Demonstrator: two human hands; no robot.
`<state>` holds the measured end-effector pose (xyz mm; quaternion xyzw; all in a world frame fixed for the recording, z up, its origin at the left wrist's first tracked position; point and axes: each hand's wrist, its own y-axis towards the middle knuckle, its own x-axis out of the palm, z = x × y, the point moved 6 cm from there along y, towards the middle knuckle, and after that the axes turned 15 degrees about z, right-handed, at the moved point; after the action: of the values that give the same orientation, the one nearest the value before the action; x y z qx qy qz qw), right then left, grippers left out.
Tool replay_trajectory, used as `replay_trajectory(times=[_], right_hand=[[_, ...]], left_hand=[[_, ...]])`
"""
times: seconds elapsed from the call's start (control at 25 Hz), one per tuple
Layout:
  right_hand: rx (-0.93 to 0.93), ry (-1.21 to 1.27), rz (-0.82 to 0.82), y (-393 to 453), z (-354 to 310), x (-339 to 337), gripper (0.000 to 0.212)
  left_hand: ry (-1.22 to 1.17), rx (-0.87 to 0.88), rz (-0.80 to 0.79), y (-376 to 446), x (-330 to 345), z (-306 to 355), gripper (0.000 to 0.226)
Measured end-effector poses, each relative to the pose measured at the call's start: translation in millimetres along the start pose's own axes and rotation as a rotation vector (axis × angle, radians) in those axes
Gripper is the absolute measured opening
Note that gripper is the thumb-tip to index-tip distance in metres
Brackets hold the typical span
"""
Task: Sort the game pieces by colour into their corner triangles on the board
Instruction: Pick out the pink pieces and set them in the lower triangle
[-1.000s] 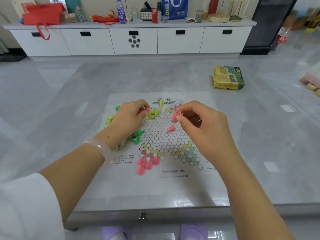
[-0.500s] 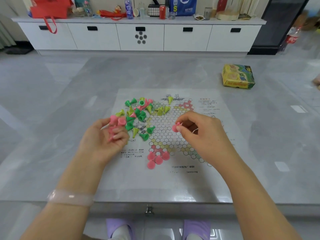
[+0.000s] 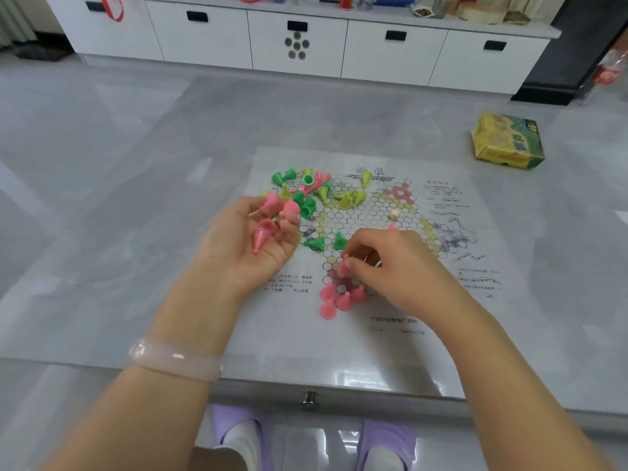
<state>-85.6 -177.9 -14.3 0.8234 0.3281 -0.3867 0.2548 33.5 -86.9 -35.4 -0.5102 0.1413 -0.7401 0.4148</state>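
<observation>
A paper game board [image 3: 370, 232] with a hexagon star lies flat on the table. My left hand [image 3: 249, 243] is cupped palm up at the board's left edge, holding several pink cone pieces [image 3: 268, 219]. My right hand [image 3: 390, 266] pinches one pink piece [image 3: 344, 266] just above the near pink triangle. Several pink pieces [image 3: 339, 297] stand grouped in that triangle. A mixed heap of green, yellow-green and pink pieces [image 3: 316, 192] lies at the board's far left. Two green pieces [image 3: 328, 242] lie between my hands.
A small pale die [image 3: 394, 214] sits on the board's middle. A yellow-green game box [image 3: 508, 141] rests on the table at the far right. The table's near edge has a metal knob [image 3: 309, 399]. White cabinets [image 3: 295, 42] line the far wall.
My left hand drew back from the heap with pink pieces in it and turned palm up. My right hand came toward me and down to the near pink triangle with its pink piece.
</observation>
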Motion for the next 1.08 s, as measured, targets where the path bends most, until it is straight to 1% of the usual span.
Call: replay_trajectory(times=[0.12,0.2,0.24,0.32,0.44,0.6,0.72,0.8,0.92,1.08], right_hand=[[0.005,-0.019,-0.052,-0.3,-0.1,2.8,0.008],[0.011,-0.017,-0.098,-1.8,0.7,3.8,0.011],[0.015,-0.014,-0.108,-2.2,1.1,4.2,0.011],[0.019,-0.011,-0.103,-2.3,1.6,5.2,0.012],[0.023,-0.005,-0.086,-1.5,1.5,6.9,0.012],[0.028,-0.007,-0.082,-1.1,2.5,5.2,0.012],[0.037,-0.011,-0.084,-2.3,3.2,3.4,0.014],[0.039,-0.011,-0.084,-2.9,2.9,2.0,0.015],[0.033,-0.007,-0.074,-2.8,0.4,0.1,0.014],[0.032,0.003,-0.081,-3.8,0.0,-1.1,0.014]], left_hand=[[0.262,0.223,0.147,2.2,-8.0,8.9,0.016],[0.411,0.341,0.179,0.5,-7.8,14.1,0.015],[0.467,0.369,0.170,-0.7,-6.4,14.7,0.015],[0.513,0.347,0.156,-1.8,-5.9,12.3,0.015],[0.502,0.293,0.158,-4.6,-4.8,7.3,0.011],[0.632,0.387,0.170,-5.6,-2.1,7.4,0.009],[0.823,0.554,0.229,-6.4,-2.9,14.7,0.013],[0.915,0.581,0.246,-8.2,-1.9,13.0,0.011],[0.960,0.518,0.162,-12.1,4.9,3.0,0.005],[1.041,0.599,0.104,-12.2,8.7,3.1,0.014]])
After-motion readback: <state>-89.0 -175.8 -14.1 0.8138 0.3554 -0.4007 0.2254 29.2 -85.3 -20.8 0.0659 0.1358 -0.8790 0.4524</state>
